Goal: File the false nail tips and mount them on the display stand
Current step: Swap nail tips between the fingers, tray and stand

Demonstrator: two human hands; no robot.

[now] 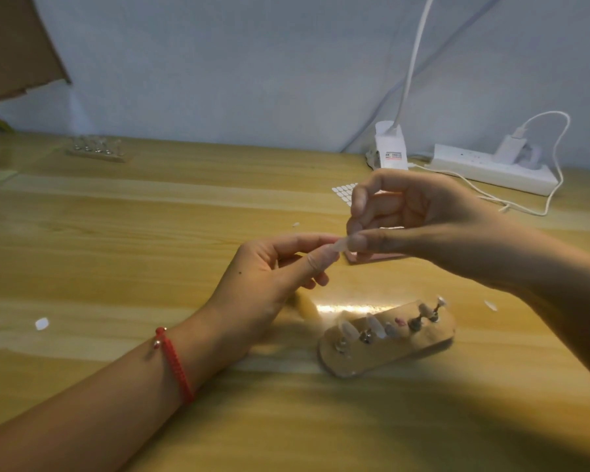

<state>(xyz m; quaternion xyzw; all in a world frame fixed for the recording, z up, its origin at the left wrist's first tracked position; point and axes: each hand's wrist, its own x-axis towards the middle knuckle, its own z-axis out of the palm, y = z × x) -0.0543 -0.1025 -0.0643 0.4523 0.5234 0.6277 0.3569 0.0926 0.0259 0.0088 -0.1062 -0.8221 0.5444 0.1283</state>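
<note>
My left hand (276,267) pinches a pale false nail tip (338,246) between thumb and forefinger, a little above the table. My right hand (406,219) meets it from the right, its thumb and forefinger pinching the same tip, the other fingers curled. A pink nail file (377,257) lies on the table just under the right hand, mostly hidden. In front of both hands sits the oval wooden display stand (385,349) with several metal pegs, some carrying nail tips.
A second wooden stand (96,149) is at the back left. A sheet of white adhesive tabs (343,192), a white power strip (491,172) with charger and cables, and a white clip lamp base (390,148) stand at the back right. Loose white tips (41,323) lie about.
</note>
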